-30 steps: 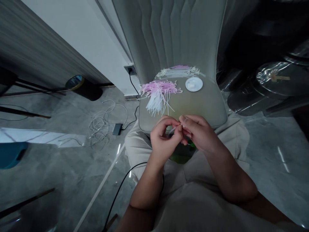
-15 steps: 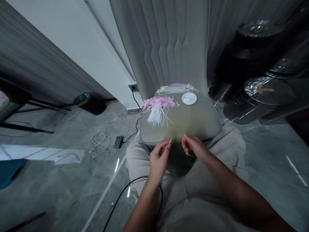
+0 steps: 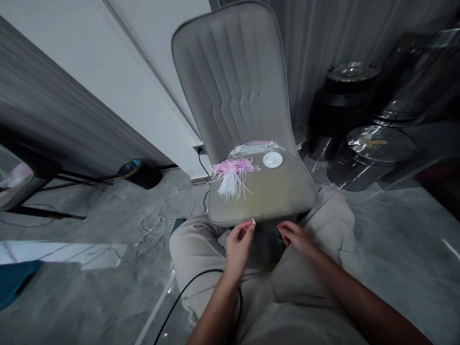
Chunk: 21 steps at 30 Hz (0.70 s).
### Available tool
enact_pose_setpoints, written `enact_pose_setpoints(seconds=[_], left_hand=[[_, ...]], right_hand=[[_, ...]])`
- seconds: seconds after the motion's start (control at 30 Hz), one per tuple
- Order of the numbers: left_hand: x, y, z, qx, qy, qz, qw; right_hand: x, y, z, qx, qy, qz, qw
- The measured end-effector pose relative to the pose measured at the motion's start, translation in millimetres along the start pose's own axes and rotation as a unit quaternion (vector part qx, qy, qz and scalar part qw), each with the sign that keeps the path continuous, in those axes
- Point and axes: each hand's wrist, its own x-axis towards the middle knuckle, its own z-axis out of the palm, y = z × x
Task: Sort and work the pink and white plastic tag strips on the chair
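The grey chair [image 3: 276, 199] filled the middle of the scene, its padded back at the far side. On the left of its seat lay a loose pile of pink-and-white strands [image 3: 234, 167], with a flatter bundle [image 3: 247, 149] on the far side of it. Just off the seat's near edge, the right hand [image 3: 295, 236] had its fingers curled in; whether they held anything, I could not tell. To its left, the left hand [image 3: 237, 245] pinched thumb against fingertips. A white dish [image 3: 278, 158] sat to the right of the pile. Smallest was the white piece [image 3: 253, 222] at the left fingertips, its tip poking out. It looked very light, probably fairly stiff and easily dropped, so a gentle pinch near its end seemed the best hold.
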Motion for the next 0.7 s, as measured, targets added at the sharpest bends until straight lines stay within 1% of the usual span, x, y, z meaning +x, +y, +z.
enact_pose_setpoints(seconds=[0.1, 0.23, 0.33, 0.4, 0.43, 0.53, 0.6, 0.67, 0.7], left_hand=[[-2, 7, 2.9, 0.007, -0.018, 0.003, 1.000], [-2, 21, -8.7, 0.050, -0.012, 0.059, 0.997], [3, 39, -20.7, 0.059, 0.006, 0.066, 0.996], [9, 55, -26.0, 0.054, 0.004, 0.067, 0.996], [13, 63, -27.4, 0.052, -0.003, 0.077, 0.996], [28, 88, -26.8, 0.064, -0.021, 0.153, 0.986], [44, 99, -22.4, 0.078, -0.036, 0.199, 0.976], [66, 100, -14.7, 0.079, -0.050, 0.232, 0.968], [79, 96, -9.5, 0.076, -0.057, 0.230, 0.969]], right_hand=[[3, 1, 2, 0.003, -0.008, 0.003, 1.000], [5, 3, 9, -0.002, -0.029, 0.018, 0.999], [8, 4, 13, -0.009, -0.038, 0.031, 0.999], [9, 7, 14, -0.012, -0.039, 0.037, 0.998], [10, 9, 14, -0.014, -0.037, 0.039, 0.998], [14, 15, 10, -0.020, -0.027, 0.046, 0.998], [16, 18, 5, -0.029, -0.016, 0.050, 0.998], [18, 18, -1, -0.041, -0.004, 0.052, 0.998], [18, 17, -4, -0.049, 0.002, 0.052, 0.997]])
